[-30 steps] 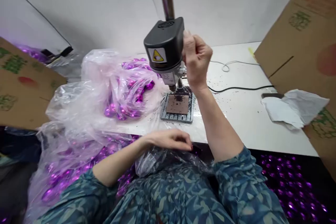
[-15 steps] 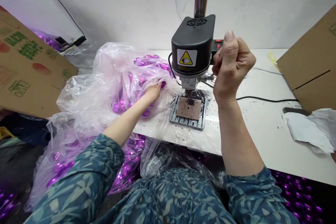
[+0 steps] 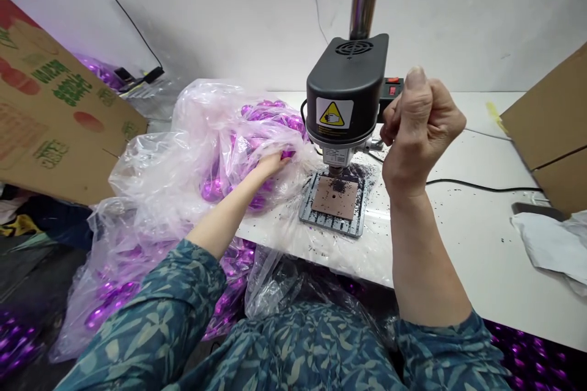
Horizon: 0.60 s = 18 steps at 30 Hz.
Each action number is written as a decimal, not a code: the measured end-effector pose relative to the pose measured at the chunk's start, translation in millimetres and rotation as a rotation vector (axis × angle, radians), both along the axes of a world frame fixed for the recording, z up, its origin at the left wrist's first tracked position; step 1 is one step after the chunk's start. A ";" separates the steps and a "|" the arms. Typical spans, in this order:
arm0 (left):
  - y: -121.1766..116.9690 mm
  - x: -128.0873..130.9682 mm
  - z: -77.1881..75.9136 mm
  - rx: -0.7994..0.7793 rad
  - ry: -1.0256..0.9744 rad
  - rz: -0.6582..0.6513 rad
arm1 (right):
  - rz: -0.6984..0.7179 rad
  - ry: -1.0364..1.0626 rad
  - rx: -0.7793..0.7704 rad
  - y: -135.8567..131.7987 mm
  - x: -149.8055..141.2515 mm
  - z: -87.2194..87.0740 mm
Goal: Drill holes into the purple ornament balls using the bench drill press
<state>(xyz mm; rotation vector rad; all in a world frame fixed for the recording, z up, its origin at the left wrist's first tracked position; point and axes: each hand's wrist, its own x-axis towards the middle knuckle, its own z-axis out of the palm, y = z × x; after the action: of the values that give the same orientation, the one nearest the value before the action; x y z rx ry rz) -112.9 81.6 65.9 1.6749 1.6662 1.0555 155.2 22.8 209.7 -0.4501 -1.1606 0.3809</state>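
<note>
My left hand (image 3: 271, 165) reaches into a clear plastic bag (image 3: 153, 162) of shiny purple balls (image 3: 213, 188). Its fingers close on a purple ball (image 3: 288, 154) at the bag's right side; the fingertips are partly hidden. To the right stands a small black drill press (image 3: 346, 88) with a yellow warning label. Raised beside it, my right hand (image 3: 419, 131) is a fist, thumb on top, around the press's handle, which the fingers mostly hide. Under the drill head, a brown board (image 3: 334, 197) with a dark hole lies on the slotted metal base (image 3: 316, 220), strewn with dark shavings.
Cardboard boxes stand at the left (image 3: 68, 110) and right (image 3: 550, 110). A black cable (image 3: 481, 186) crosses the white table (image 3: 468, 269) near crumpled white paper (image 3: 550, 244). More purple balls (image 3: 527, 348) lie below the table's front edge. A wall closes the back.
The whole view has shifted slightly, so things appear a little farther right and lower. Both hands keep nearly the same pose and place relative to the bag and the drill press.
</note>
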 end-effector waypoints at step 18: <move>-107.3 76.0 -18.7 -0.412 -1.156 -0.270 | -0.073 -0.015 -0.036 -0.1 -2.0 1.5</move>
<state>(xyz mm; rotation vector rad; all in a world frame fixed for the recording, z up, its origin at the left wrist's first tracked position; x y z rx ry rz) -36.9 -25.7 47.2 0.6993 0.7725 1.1030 153.3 22.7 211.2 -0.5258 -1.1503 0.3362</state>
